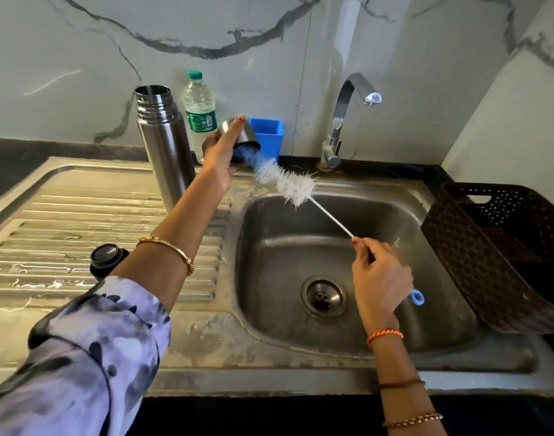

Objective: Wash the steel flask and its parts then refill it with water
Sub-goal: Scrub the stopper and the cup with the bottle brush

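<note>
Over the sink basin, head view: our left hand grips the steel flask cup, tilted, mouth toward the basin. Our right hand pinches the wire handle of the bottle brush, whose bristle tip sits inside the cup. Steel flask stands upright and uncapped on the drainboard; its black stopper lies nearer us, partly behind our forearm. Plastic water bottle stands just behind the flask; tap shows no water running
</note>
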